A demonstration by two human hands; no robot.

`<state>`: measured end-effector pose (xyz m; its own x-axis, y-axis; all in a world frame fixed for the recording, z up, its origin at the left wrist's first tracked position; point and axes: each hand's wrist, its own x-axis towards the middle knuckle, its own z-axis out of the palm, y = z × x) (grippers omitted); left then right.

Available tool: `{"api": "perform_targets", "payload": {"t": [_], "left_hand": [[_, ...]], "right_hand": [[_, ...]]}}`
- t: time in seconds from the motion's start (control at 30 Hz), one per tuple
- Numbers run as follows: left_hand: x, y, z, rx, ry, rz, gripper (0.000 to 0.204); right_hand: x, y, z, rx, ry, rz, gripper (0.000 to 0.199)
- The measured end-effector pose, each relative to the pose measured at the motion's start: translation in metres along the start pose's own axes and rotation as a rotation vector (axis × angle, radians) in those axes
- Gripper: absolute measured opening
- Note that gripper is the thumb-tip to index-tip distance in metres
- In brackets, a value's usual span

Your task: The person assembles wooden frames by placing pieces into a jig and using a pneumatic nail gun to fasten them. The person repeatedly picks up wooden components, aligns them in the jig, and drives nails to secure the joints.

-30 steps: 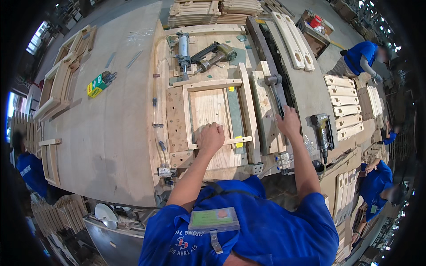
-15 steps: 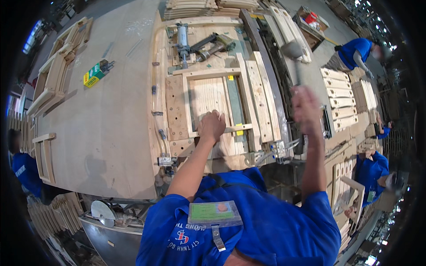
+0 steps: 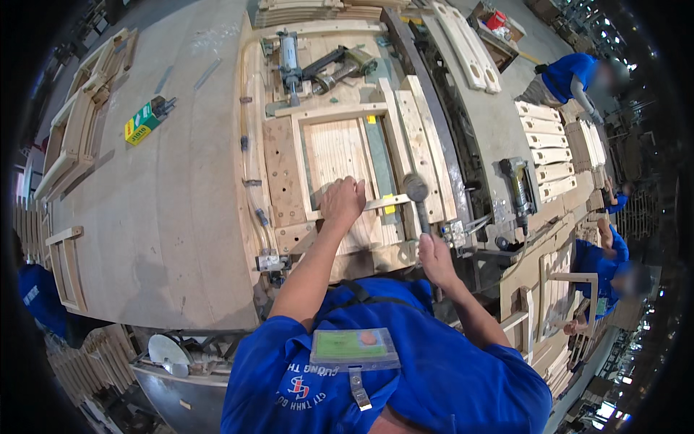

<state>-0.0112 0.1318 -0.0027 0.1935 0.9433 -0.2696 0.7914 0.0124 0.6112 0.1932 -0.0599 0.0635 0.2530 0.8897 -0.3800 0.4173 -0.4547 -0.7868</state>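
Hammer point(image 3: 418, 206): long axis runs away from the person, head at the far end, resting on the wooden frame's point(image 3: 340, 116) near right corner. Right hand point(image 3: 436, 259): grip closed around the handle's near end. Left hand point(image 3: 343, 202): fingers curled, pressing the frame's near rail on the counter point(image 3: 166, 217).
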Motion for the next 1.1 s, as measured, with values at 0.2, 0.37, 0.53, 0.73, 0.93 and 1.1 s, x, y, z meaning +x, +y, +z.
{"api": "perform_targets", "payload": {"t": [0.2, 0.37, 0.53, 0.73, 0.93, 1.1], "left_hand": [[-0.002, -0.009, 0.002, -0.02, 0.098, 0.033, 0.04], [-0.009, -0.002, -0.008, -0.09, 0.089, 0.004, 0.037], [-0.006, -0.012, 0.003, -0.088, 0.114, 0.043, 0.034], [0.005, -0.014, 0.017, 0.034, 0.138, -0.042, 0.034], [-0.006, -0.007, 0.007, -0.038, 0.142, -0.016, 0.039], [-0.014, -0.008, 0.007, -0.048, 0.126, 0.23, 0.043]], "right_hand": [[0.038, -0.206, -0.085, 0.562, 0.029, -0.396, 0.037], [0.083, -0.363, -0.092, 0.636, 0.172, -1.121, 0.059], [0.196, -0.236, 0.017, 0.513, 0.001, -1.048, 0.044], [0.237, -0.191, 0.058, -0.029, -0.365, -0.192, 0.051], [0.193, -0.191, 0.016, 0.137, -0.1, -0.469, 0.052], [0.216, -0.115, -0.033, -0.346, 0.368, -0.416, 0.048]]}}
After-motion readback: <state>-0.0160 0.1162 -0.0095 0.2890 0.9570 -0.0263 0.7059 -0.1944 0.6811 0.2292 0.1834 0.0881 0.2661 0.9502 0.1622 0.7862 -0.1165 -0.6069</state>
